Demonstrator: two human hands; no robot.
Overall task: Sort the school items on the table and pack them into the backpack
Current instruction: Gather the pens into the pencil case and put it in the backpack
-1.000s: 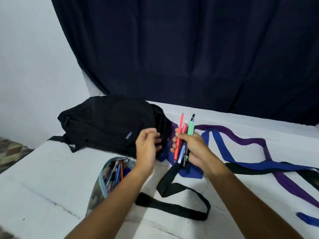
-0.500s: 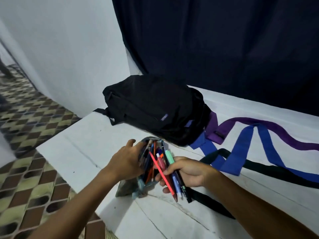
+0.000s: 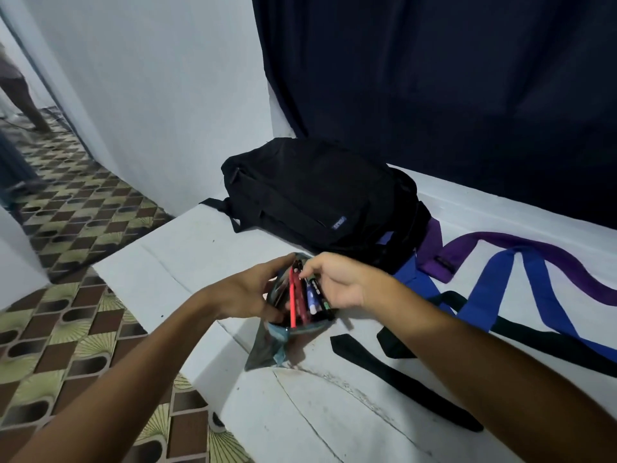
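Observation:
A black backpack (image 3: 314,198) lies on its side at the far left of the white table (image 3: 334,412). Just in front of it is an open grey-blue pencil pouch (image 3: 270,345) full of pens. My left hand (image 3: 250,292) grips the pouch's left rim and holds the mouth wide. My right hand (image 3: 337,282) has its fingers curled round a bundle of pens (image 3: 305,299), red, blue and green, whose far ends are down inside the pouch.
Purple (image 3: 500,248), blue (image 3: 537,295) and black straps (image 3: 400,379) trail across the table on the right. A dark curtain (image 3: 434,78) hangs behind. The table's left edge drops to a patterned tile floor (image 3: 66,329). A person's legs (image 3: 16,91) stand far left.
My right hand carried the pens from in front of the backpack down to the pouch and pushed them in. My left hand went to the pouch rim. The view swung left.

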